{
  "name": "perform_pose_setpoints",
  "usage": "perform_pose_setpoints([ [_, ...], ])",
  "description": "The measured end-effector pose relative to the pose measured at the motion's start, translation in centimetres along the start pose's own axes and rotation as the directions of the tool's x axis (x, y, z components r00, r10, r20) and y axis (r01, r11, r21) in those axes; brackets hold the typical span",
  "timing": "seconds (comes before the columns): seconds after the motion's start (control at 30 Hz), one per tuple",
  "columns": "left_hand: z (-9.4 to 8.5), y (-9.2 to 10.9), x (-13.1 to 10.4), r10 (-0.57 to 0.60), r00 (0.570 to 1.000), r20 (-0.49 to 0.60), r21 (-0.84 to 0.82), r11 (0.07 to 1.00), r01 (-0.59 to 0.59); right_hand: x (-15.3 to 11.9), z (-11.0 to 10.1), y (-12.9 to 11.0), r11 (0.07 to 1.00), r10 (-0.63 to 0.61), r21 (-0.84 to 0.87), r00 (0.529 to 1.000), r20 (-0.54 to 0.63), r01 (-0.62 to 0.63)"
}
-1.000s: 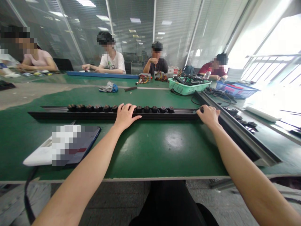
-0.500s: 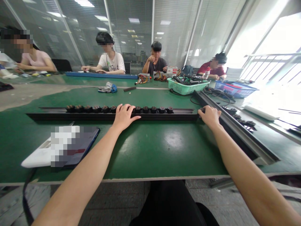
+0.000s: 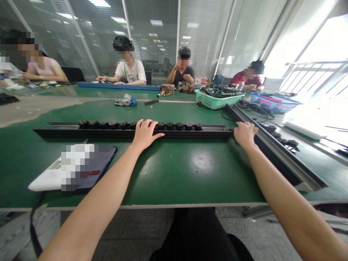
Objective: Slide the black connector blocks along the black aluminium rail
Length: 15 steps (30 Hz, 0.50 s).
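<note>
Toward the left front corner of the surface (image 3: 174, 185), a white item (image 3: 46, 179) and a dark flat panel (image 3: 104, 159) lie clear of the hands. Farther back, parallel to the front edge, runs the long black rail (image 3: 195, 135), a row of black parts (image 3: 123, 125) standing along its channel. Over its middle the left hand (image 3: 144, 136) grips narrowly, thumb on the near wall, fingers across the top; steady downward pressure should stop the rail sliding without tipping the row. By its right end the right hand (image 3: 244, 134) is curled; whether it holds anything I cannot tell. Light, level fingertips would suit that end best, minding the second rail (image 3: 288, 168) slanting toward the right front corner, close to those knuckles.
</note>
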<state>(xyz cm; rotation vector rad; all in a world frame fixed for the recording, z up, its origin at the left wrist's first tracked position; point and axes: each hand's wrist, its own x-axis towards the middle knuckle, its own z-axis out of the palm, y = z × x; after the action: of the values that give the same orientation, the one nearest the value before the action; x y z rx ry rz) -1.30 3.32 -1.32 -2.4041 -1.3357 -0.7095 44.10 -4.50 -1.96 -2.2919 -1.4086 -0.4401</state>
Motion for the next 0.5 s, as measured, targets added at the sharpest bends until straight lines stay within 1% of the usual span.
perform_pose_setpoints([
  [0.07, 0.0, 0.0, 0.0, 0.001, 1.0, 0.004, -0.008, 1.0, -0.001, -0.4, -0.3, -0.9, 0.999, -0.009, 0.043, 0.996, -0.084, 0.013],
  [0.13, 0.0, 0.0, 0.0, 0.004, 1.0, 0.001, -0.01, 1.0, -0.004, -0.9, -0.5, -2.4, 0.994, -0.045, 0.09, 0.988, -0.148, 0.059],
  [0.17, 0.1, 0.0, 0.0, 0.005, 1.0, -0.001, -0.009, 1.0, -0.005, -1.3, -0.5, -3.4, 0.989, -0.079, 0.11, 0.982, -0.172, 0.099],
  [0.2, 0.1, -0.1, 0.0, 0.006, 1.0, -0.002, -0.007, 1.0, -0.006, -1.8, -0.6, -4.4, 0.978, -0.138, 0.128, 0.971, -0.193, 0.165],
  [0.27, 0.1, -0.1, 0.0, 0.006, 1.0, -0.004, -0.001, 1.0, -0.006, -2.9, -0.7, -6.7, 0.934, -0.279, 0.159, 0.933, -0.229, 0.318],
  [0.37, 0.2, -0.2, 0.0, 0.016, 1.0, -0.013, 0.004, 1.0, -0.016, -4.7, -0.6, -9.9, 0.842, -0.469, 0.172, 0.851, -0.235, 0.512],
  [0.43, 0.2, -0.2, 0.0, 0.021, 1.0, -0.017, 0.008, 1.0, -0.021, -5.8, -0.5, -11.5, 0.788, -0.561, 0.155, 0.799, -0.218, 0.596],
  [0.5, 0.2, -0.2, 0.0, 0.02, 1.0, -0.016, 0.015, 1.0, -0.02, -6.5, -0.3, -12.4, 0.76, -0.609, 0.139, 0.77, -0.191, 0.635],
])
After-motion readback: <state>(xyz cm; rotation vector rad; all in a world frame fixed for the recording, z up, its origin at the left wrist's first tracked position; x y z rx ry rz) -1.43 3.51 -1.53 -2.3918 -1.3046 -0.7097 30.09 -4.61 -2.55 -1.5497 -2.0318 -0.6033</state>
